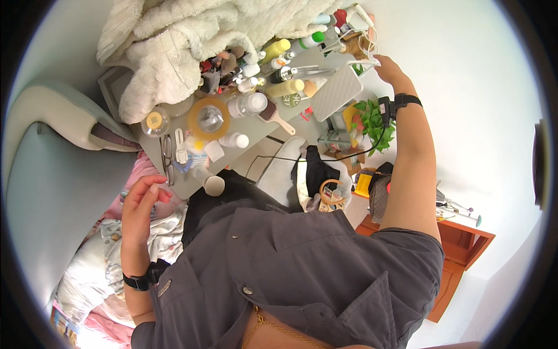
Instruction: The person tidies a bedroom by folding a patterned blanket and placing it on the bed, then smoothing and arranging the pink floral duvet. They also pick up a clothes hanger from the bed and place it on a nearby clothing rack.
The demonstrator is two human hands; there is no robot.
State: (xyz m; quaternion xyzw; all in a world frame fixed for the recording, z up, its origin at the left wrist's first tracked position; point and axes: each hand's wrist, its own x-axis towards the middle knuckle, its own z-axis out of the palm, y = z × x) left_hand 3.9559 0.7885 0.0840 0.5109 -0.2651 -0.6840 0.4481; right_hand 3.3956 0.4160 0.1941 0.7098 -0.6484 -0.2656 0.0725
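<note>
My right hand [388,68] reaches out to the far right end of a cluttered grey desk [189,183]. Its fingertips touch a looped white cable [368,45] beside a white quilted pad [337,93]; whether the fingers grip the cable is hidden. A black band sits on that wrist. My left hand [141,205] hovers near the desk's near left corner, fingers loosely curled and apart, holding nothing. It is close to a pair of glasses [168,157] and a small round lid [214,185]. A black watch is on the left wrist.
The desk carries several bottles, a tape roll [209,118], a hairbrush [274,116] and a clear jar [155,122]. A white fluffy blanket [174,41] is heaped at its back. A green plant [375,122], an orange cabinet [465,244] and a pale chair [52,110] stand around.
</note>
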